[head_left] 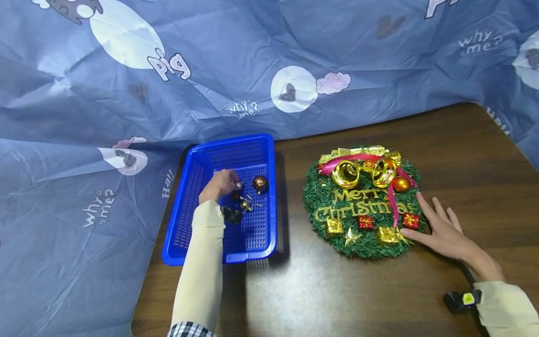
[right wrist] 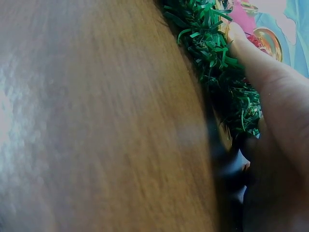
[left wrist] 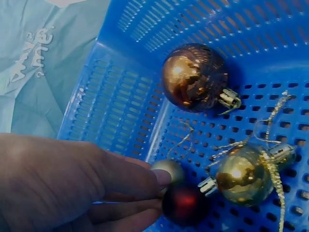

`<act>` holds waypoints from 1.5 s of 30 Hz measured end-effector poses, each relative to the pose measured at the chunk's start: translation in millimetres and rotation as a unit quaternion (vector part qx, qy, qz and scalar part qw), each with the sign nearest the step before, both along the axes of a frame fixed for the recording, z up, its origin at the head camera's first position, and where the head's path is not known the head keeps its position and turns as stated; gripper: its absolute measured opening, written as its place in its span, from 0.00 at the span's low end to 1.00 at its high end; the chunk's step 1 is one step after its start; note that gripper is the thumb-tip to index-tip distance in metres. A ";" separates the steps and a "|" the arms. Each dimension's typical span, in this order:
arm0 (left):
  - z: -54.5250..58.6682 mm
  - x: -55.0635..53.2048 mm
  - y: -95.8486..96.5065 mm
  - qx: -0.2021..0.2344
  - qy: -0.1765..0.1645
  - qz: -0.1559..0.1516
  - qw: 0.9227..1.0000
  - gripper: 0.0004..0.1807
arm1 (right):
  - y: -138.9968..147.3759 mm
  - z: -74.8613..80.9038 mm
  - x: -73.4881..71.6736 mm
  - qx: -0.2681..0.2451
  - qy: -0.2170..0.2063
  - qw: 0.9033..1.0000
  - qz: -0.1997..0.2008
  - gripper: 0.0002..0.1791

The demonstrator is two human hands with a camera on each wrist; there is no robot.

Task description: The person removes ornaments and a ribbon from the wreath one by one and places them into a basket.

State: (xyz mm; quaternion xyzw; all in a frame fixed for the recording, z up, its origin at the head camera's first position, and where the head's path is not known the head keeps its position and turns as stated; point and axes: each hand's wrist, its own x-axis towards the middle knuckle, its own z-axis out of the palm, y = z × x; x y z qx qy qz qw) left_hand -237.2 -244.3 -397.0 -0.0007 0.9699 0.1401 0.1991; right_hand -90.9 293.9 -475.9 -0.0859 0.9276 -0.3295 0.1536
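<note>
My left hand (head_left: 219,185) reaches down into a blue plastic basket (head_left: 271,201). In the left wrist view its thumb and fingers pinch a small pale gold bauble (left wrist: 169,168). Right below the fingertips is a dark red bauble (left wrist: 186,205), and a shiny gold bauble (left wrist: 245,175) with glittery cord lies beside it. A larger bronze bauble (left wrist: 193,77) rests near the basket's wall. My right hand (head_left: 448,236) has its fingers spread and straight at the right edge of a green Christmas wreath (head_left: 311,196), thumb touching its lower right side.
The wreath carries gold bells (head_left: 346,174), a pink ribbon (head_left: 393,203), gold lettering (head_left: 358,207), small gift boxes (head_left: 365,222) and an orange bauble (head_left: 401,184). It lies flat on the brown wooden table (head_left: 328,290). Blue printed cloth (head_left: 236,70) hangs behind.
</note>
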 end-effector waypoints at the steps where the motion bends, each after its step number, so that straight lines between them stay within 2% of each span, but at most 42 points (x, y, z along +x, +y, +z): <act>1: 0.8 0.2 -0.5 0.004 -0.002 0.004 1.000 0.16 | 0.3 -0.1 0.2 0.000 -0.001 1.000 -0.001 0.56; 5: 5.3 1.1 -3.4 0.013 0.000 0.025 1.000 0.20 | 1.8 -0.3 1.0 -0.001 -0.002 1.000 -0.003 0.56; 8: 10.6 2.0 -3.8 0.020 0.015 0.036 0.999 0.20 | 3.4 -0.5 1.8 -0.004 -0.002 1.000 -0.005 0.56; 16: 33.2 4.5 12.9 0.062 0.078 0.028 0.995 0.19 | 7.2 -0.9 5.6 -0.005 -0.001 1.000 -0.013 0.56; 20: 52.9 6.0 30.7 0.078 0.120 0.004 0.990 0.19 | 7.5 -0.8 6.8 -0.007 -0.007 1.000 -0.017 0.56; 24: 73.8 8.4 51.3 0.093 0.161 -0.034 0.982 0.19 | 7.5 -0.7 6.8 -0.008 -0.007 1.000 -0.018 0.56; 29: 94.2 13.0 74.7 0.099 0.194 -0.071 0.973 0.18 | 5.6 -0.4 6.9 -0.016 -0.007 1.000 -0.016 0.56; 32: 100.5 14.7 86.8 0.105 0.201 -0.089 0.970 0.17 | 4.1 -0.6 7.0 -0.020 -0.006 1.000 -0.018 0.56; 37: 104.6 15.2 108.3 0.117 0.200 -0.112 0.966 0.16 | 1.5 -1.5 4.5 -0.013 -0.004 1.000 -0.020 0.57; 42: 108.1 15.2 133.3 0.109 0.193 -0.143 0.965 0.17 | -0.3 -1.0 2.1 -0.009 -0.001 1.000 -0.020 0.57; 45: 111.5 15.3 148.6 0.105 0.195 -0.167 0.961 0.17 | -1.6 -0.8 0.6 -0.013 0.003 1.000 -0.017 0.57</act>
